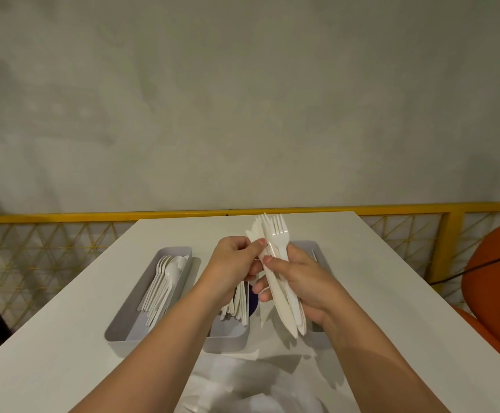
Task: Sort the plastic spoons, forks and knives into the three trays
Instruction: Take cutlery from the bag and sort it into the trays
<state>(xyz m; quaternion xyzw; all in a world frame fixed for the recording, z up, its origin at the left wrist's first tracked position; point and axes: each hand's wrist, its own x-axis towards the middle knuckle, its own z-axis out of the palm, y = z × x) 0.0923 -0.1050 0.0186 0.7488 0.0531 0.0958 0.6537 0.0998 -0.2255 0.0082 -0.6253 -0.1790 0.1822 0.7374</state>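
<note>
My right hand grips a bundle of white plastic forks and knives, held upright above the table with the tines pointing away. My left hand pinches one piece at the left edge of that bundle with thumb and forefinger. Three grey trays lie side by side. The left tray holds several white spoons. My left forearm partly hides the middle tray, which holds several white pieces. Most of the right tray is behind my right hand, and its contents are hidden.
The trays sit on a white table. A crumpled clear plastic bag lies at the near edge between my forearms. A yellow railing runs behind the table, and an orange chair stands at the right.
</note>
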